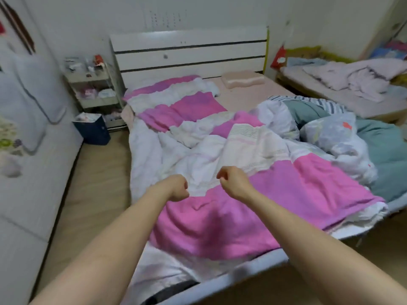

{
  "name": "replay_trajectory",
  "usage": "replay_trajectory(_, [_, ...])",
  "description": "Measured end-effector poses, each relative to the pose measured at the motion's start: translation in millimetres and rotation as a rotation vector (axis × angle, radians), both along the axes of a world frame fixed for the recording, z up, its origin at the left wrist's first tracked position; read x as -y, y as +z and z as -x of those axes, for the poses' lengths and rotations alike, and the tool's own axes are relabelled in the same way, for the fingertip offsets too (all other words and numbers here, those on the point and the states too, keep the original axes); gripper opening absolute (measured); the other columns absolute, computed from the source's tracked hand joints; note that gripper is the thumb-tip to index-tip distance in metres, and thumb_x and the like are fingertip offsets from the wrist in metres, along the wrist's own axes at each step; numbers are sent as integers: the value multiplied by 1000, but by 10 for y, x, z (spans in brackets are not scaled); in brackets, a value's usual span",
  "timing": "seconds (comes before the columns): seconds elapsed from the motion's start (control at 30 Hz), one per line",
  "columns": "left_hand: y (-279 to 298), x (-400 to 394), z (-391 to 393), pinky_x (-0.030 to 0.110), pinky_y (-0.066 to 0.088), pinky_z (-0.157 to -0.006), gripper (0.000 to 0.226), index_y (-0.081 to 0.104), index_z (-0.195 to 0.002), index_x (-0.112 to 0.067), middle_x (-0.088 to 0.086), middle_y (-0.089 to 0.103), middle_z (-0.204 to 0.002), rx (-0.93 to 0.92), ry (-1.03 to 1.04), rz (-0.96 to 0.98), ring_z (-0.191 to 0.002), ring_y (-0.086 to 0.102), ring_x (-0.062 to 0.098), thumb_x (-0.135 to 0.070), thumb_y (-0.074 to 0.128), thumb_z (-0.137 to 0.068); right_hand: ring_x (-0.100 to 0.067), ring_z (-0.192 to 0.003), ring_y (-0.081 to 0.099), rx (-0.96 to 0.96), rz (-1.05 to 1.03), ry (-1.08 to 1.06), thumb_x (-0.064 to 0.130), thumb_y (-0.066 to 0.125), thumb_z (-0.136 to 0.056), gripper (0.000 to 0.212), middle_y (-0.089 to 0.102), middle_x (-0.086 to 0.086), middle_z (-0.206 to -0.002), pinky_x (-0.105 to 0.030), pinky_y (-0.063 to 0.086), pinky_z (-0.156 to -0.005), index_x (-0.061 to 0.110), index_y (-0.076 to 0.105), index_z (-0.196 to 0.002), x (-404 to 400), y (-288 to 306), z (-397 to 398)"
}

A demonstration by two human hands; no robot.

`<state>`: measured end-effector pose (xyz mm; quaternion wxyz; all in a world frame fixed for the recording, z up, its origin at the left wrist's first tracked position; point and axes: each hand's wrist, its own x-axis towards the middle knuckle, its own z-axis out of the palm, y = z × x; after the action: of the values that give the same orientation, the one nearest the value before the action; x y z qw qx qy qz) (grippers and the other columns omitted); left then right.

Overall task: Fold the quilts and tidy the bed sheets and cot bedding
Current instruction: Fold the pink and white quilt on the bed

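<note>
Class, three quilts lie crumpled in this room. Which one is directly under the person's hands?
The pink-and-white quilt, spread over the bed's near side. The teal quilt is bunched at the bed's right edge, and the lilac quilt lies on the cot.

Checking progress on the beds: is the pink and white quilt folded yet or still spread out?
Still spread out and unfolded: the pink and white quilt lies rumpled across the bed, from near the headboard to the foot.

One view only, from the head camera, standing at the foot of the bed (pixel 253 269) and looking forward and down its length toward the headboard (pixel 189 53). It's a wide-angle lens, so the room's edges bow. Both bare forearms reach in from the bottom edge, close to the lens; the cot (pixel 330 97) sits far right, the wardrobe (pixel 33 172) far left.
</note>
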<state>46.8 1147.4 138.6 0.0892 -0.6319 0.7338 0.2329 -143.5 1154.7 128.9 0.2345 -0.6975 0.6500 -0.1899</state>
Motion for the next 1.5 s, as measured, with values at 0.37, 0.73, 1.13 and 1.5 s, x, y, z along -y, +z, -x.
replay_trajectory(0.37, [-1400,-158,-2884,30,47,-76,21,68,-95,2,22,67,-106,-140,291,-167,-101,63,33,-12,53,-89,-32,-99,60,-345,-330,387,11,55,-85,21,64,-15,-109,-30,40,-74,7,63,-104,9,-1465,-2754])
replay_trajectory(0.73, [-3207,417,-2585,27,40,-92,47,50,-133,-3,15,56,-132,-582,643,-261,-119,54,28,-27,56,-94,-39,-145,-1,-911,-167,335,50,65,-78,101,1,-20,-157,-54,9,-114,22,2,-152,239,-3009,-2701])
replay_trajectory(1.13, [-3882,784,-2336,28,30,-104,71,18,-153,-18,2,33,-153,-923,982,-316,-138,36,23,-48,48,-96,-39,-86,57,-558,-65,224,-1,52,-83,33,47,-16,-111,-41,35,-54,5,49,-116,740,-3124,-2498])
replay_trajectory(1.5, [-4161,573,-2245,33,49,-91,38,63,-108,-11,9,62,-110,-620,838,-326,-105,59,25,-34,74,-80,-30,-104,56,-908,116,468,12,36,-82,37,61,-11,-111,-35,43,-77,9,68,-99,421,-3276,-2447])
